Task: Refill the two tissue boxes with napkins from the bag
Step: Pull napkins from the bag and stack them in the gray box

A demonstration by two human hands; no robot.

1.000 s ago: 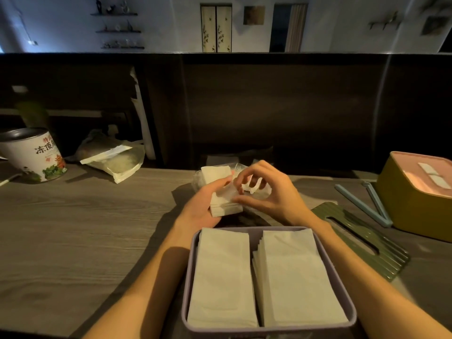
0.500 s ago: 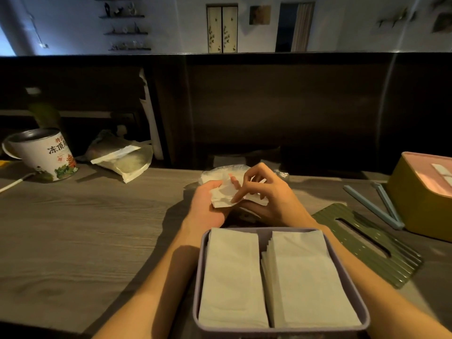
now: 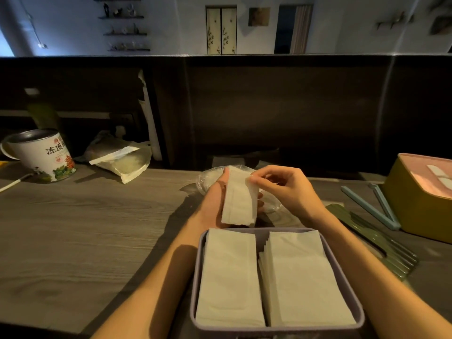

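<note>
An open purple tissue box (image 3: pixel 198 277) sits right in front of me with two white napkin piles side by side inside. Just beyond it my left hand (image 3: pixel 213 204) holds a small stack of napkins (image 3: pixel 241 198) upright from the left side. My right hand (image 3: pixel 285 188) pinches the stack's top right corner with fingertips. The clear plastic napkin bag (image 3: pixel 208 178) lies crumpled on the table behind both hands. A yellow tissue box (image 3: pixel 415 201) with a pink top stands at the right edge; a napkin shows in its slot.
A green slotted lid (image 3: pixel 374 241) lies flat right of the purple box. Two light-blue bag clips (image 3: pixel 369 206) rest against the yellow box. A printed tin can (image 3: pixel 41 155) and a sealed pouch (image 3: pixel 124 162) stand far left. A dark partition wall runs behind the table.
The napkin stack has come up out of the bag and now stands upright between my hands, nearer the purple box. My right hand has shifted to its top corner.
</note>
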